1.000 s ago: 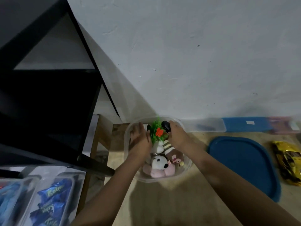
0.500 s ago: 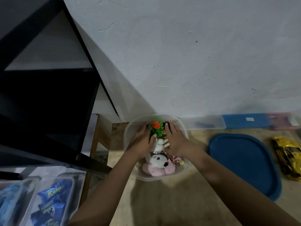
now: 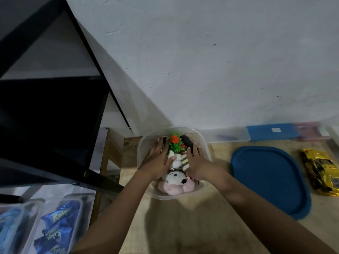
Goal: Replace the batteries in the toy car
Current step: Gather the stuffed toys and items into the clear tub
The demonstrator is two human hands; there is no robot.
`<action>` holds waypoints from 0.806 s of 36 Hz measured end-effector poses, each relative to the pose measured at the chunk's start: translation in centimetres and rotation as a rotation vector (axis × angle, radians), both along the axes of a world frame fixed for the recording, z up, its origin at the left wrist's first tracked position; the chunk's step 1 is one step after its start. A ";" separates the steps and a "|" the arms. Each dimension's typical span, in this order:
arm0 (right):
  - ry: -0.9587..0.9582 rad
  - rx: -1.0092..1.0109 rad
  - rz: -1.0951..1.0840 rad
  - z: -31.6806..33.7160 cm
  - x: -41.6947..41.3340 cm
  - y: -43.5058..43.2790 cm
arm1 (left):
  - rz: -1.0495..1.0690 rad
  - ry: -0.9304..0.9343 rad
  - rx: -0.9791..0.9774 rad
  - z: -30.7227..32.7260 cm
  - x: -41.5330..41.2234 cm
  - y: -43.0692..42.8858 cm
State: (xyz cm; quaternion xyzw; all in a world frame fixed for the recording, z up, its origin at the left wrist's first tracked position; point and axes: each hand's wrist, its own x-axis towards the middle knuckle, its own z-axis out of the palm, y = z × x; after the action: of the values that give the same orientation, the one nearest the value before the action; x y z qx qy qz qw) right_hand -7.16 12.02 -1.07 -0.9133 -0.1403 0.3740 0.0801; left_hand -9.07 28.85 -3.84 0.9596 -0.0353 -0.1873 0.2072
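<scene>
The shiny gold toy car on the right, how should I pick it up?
Grab the shiny gold toy car across its long sides, near the middle, coming down from above. It lies flat on the wooden table with open space around it, and its body is long and narrow, so a hand likely spans it there.

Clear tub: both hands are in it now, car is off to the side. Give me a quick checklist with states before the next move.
1. Tub open, blue lid off and flat on the table: ok.
2. Left hand and right hand both inside the tub, spread flat over the toys: ok.
3. Either hand gripping anything: cannot tell; fingers look open.
4. Batteries found among the plush toy, plastic plant and dark item: not ok, none visible.
5. Gold car within reach on the table, right of the lid: ok.
6. Car's battery cover opened: cannot tell.
</scene>
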 end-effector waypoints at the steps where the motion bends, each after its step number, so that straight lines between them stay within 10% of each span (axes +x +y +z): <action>1: 0.001 -0.004 -0.008 -0.1 -0.1 0.1 | 0.000 -0.003 0.018 -0.1 0.0 -0.1; 11: -0.065 0.151 -0.027 0.5 -1.7 -0.8 | 0.027 -0.072 0.117 0.7 -0.4 -1.7; 21: -0.503 0.492 -0.317 4.4 -3.3 -11.8 | 0.070 -0.421 -0.215 5.0 -1.7 -10.4; 29: -0.467 0.432 -0.729 -0.1 -8.0 -24.5 | -0.025 -0.160 -0.369 1.1 -4.3 -20.5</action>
State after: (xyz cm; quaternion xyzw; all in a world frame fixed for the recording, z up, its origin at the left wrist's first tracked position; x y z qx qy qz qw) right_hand -15.11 -12.46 -1.14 -0.9250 0.1003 0.0691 0.3600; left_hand -13.33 8.31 -2.71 0.9166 -0.0972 -0.1032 0.3738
